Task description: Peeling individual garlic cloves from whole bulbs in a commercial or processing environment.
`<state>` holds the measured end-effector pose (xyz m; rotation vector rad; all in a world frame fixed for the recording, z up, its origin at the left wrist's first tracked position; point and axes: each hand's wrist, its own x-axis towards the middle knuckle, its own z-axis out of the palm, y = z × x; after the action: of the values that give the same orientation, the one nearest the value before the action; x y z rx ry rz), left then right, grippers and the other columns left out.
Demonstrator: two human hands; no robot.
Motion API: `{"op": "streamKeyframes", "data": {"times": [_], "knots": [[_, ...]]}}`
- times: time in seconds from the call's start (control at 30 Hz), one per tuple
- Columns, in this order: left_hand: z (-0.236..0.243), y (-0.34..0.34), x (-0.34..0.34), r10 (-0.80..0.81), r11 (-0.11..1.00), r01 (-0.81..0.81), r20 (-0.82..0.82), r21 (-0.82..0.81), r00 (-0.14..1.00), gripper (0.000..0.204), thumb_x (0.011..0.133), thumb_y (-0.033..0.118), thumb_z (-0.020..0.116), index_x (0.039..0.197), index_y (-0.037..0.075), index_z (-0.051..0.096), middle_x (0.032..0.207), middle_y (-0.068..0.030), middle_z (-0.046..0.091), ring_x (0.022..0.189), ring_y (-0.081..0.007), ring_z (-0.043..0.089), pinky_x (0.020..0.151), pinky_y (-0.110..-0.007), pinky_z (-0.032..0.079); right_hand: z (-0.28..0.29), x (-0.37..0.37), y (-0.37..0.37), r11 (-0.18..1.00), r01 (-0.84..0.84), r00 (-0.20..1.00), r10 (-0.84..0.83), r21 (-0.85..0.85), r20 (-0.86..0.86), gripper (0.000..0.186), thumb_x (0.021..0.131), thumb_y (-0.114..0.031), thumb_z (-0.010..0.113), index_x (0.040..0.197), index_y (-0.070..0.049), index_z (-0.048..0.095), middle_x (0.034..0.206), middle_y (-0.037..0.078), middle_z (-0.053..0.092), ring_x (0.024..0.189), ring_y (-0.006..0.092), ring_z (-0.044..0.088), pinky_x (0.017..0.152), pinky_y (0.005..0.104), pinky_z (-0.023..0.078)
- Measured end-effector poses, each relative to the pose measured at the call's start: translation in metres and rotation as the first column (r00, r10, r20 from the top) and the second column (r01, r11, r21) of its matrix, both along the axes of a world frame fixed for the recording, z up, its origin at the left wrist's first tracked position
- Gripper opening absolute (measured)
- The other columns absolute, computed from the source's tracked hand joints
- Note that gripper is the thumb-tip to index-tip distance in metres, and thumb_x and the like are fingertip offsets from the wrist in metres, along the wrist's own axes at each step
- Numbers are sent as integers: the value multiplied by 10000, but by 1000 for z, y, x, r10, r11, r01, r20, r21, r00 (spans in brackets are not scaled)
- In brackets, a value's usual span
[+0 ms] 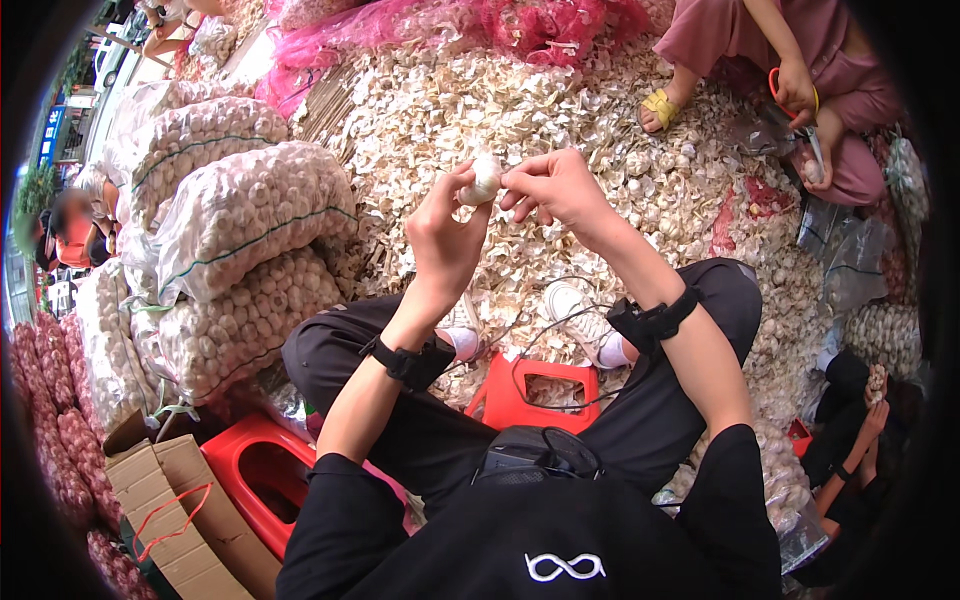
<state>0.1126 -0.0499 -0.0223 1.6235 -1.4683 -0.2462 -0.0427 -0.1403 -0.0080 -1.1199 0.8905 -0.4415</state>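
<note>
A whole white garlic bulb (483, 181) is held up in front of me, over a deep layer of garlic skins (540, 120). My left hand (447, 225) grips it from the left between thumb and fingers. From the other side my right hand (562, 195) comes up to the bulb with thumb and forefinger pinched together at its edge. Whether a bit of skin sits in that pinch is too small to make out.
Stacked clear sacks of garlic (250, 220) stand at my left, with a red stool (255, 465) and a cardboard box (170, 500) below. Pink netting (400, 40) lies at the back. A co-worker with scissors (815, 150) sits at far right; another person's hands (875, 420) show lower right.
</note>
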Motion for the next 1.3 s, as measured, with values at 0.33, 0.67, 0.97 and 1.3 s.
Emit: {"op": "streamKeyframes", "data": {"times": [0.33,0.67,0.97,1.3], "knots": [[3,0,0,-6,997,21,186,-80,983,315,698,-15,743,977,22,601,1057,-154,689,884,-316,690,732,-366,563,-10,2,-6,987,0,1000,4,161,-27,140,878,-135,651,851,0,676,650,14,611,505,45,546,425,163,389],[11,-2,-2,-64,984,169,-774,57,630,292,813,-14,724,1062,-18,572,1015,-145,681,912,-207,684,816,-294,557,-18,2,-9,850,40,981,-135,-526,-143,164,875,-155,644,812,-4,632,608,-26,576,514,48,495,464,227,389],[12,-3,4,18,962,260,-972,80,234,415,820,-16,711,1202,-14,549,1080,-147,659,975,-212,663,885,-322,550,-11,16,1,867,175,978,-100,-467,181,281,857,-264,699,1048,-57,698,882,84,694,846,145,648,734,252,511],[7,3,0,7,962,245,-913,117,407,420,806,-54,705,1203,-30,570,1100,-142,658,993,-196,655,899,-320,546,-18,21,7,911,252,952,-172,-328,255,159,890,-122,652,944,12,717,842,61,716,771,98,649,677,252,515]]}}
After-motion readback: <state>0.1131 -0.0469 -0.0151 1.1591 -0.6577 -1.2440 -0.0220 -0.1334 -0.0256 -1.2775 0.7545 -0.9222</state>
